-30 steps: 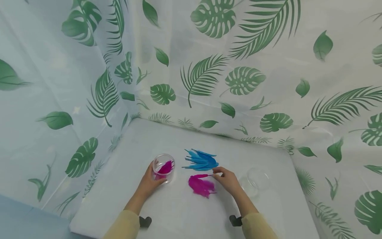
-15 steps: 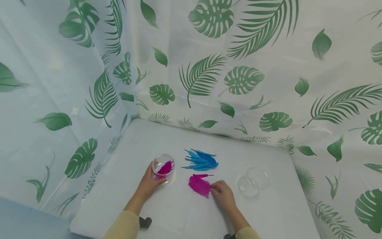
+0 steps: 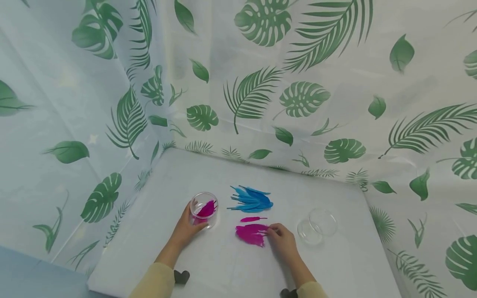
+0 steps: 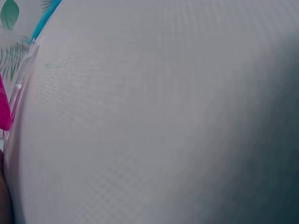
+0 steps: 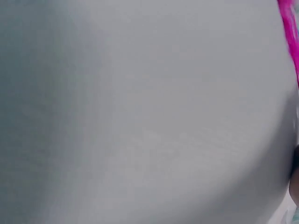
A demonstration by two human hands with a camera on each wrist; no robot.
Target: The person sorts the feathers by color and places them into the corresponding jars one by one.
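Note:
My left hand grips a clear round jar from its left side, the thumb across the near wall. Magenta feathers lie inside the jar. In the left wrist view only a slice of the jar shows at the left edge. At the right end of a fanned bunch of magenta feathers, my right hand pinches a quill between thumb and fingertips. One magenta feather lies separate just above the bunch. In the right wrist view, a strip of magenta feather shows at the upper right.
Behind the magenta feathers lies a bunch of blue feathers, quills to the left. Two clear round lids overlap on the right of the white table. A leaf-print curtain borders the table's back and left sides.
My right hand has moved from the upper feather down to the bunch's right end. The bunch has shifted and fanned out, apart from the upper feather. The left hand and jar stay put.

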